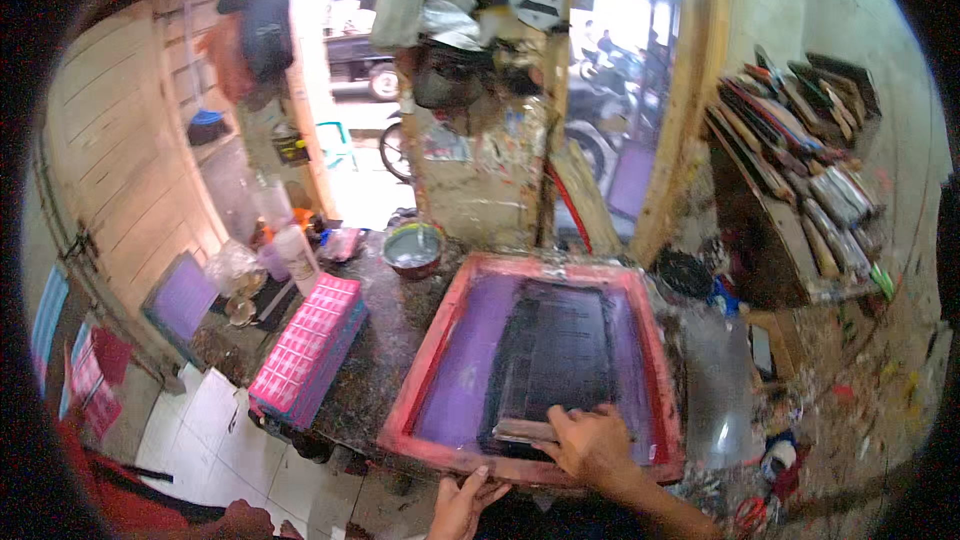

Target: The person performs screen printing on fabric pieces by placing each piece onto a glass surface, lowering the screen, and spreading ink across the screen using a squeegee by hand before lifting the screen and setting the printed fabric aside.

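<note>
A screen printing frame (402,420) with a red-stained rim and purple mesh lies on the worktable before me. Black ink covers the middle of its mesh. My right hand (595,448) is closed on a squeegee (525,430), whose blade rests on the mesh near the frame's front side. At the frame's front edge, my left hand (466,506) grips the rim with its fingertips; part of that hand is cut off by the lower border. What lies under the mesh is hidden.
Left of the frame stands a pink-and-white checked stack (310,340). A bowl (412,248) and a plastic bottle (294,252) stand behind it. Several squeegees fill a shelf (790,230) at right. Another person's hand (248,520) and red clothing (110,490) appear at lower left.
</note>
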Motion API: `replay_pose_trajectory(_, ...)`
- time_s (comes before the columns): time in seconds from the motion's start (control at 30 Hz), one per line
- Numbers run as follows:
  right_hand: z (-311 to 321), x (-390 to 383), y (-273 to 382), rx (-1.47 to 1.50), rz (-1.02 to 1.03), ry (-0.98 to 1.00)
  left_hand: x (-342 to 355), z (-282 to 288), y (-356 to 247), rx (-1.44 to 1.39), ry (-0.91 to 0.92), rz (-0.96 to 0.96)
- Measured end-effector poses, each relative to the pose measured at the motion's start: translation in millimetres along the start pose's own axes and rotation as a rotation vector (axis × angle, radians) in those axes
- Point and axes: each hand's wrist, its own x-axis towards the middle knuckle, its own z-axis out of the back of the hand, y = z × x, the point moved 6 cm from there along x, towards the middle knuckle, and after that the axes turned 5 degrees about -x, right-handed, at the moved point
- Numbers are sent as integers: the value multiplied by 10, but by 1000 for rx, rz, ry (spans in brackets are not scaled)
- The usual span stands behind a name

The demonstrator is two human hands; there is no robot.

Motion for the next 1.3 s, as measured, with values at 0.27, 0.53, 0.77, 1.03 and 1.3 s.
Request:
replay_pose_trajectory(0.27, -849, -234, -347, 184, 131, 170, 27, 620, 767, 17, -221, 88)
replay_pose_trajectory(0.53, -1445, 2023, -2089, -126, -35, 67, 143, 783, 761, 1, -247, 151)
replay_pose_trajectory(0.77, -1712, 2370, -2476, -263, -131, -2, 232, 884, 770, 69, -311, 245)
replay_pose_trajectory(1.03, -1464, 328, -669, -96, 3, 173, 121, 1034, 875, 62, -274, 257)
replay_pose_trajectory(1.3, -1237, -435, -149, -98, 70, -26, 130, 1108, 1004, 101, -59, 238)
